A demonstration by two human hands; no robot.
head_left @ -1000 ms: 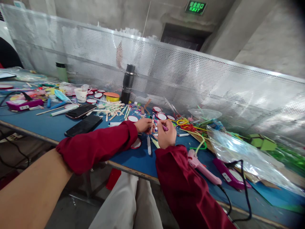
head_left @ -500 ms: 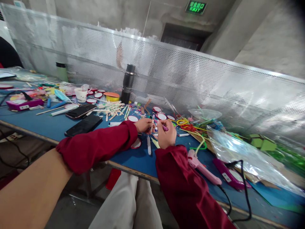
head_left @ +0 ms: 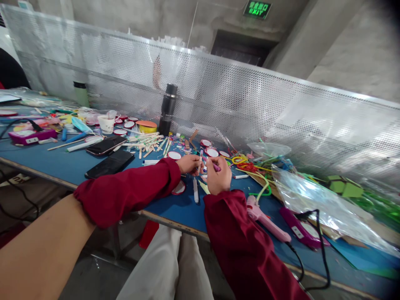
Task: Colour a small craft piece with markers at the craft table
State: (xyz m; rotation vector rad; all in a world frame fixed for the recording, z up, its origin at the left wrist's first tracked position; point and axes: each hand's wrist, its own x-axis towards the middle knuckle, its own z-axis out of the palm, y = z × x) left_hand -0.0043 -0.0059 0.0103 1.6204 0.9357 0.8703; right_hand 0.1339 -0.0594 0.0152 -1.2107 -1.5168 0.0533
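Note:
My left hand (head_left: 188, 164) is closed on a craft stick (head_left: 200, 161), held upright with purple colour near its top. Close on its right, my right hand (head_left: 220, 177) grips a purple marker pen (head_left: 216, 167) that points toward the stick. I cannot tell whether the pen's tip touches the wood. Below the hands a white marker (head_left: 196, 191) lies on the blue tabletop (head_left: 168, 207). A white disc with a red rim (head_left: 179, 188) lies partly under my left sleeve.
Two dark phones (head_left: 110, 163) and a pile of craft sticks (head_left: 146, 143) lie to the left. A black bottle (head_left: 168, 109) stands behind, before a perforated metal screen (head_left: 250, 100). To the right are a pink glue gun (head_left: 265, 218), a purple corded box (head_left: 301, 229) and plastic bags (head_left: 325, 204).

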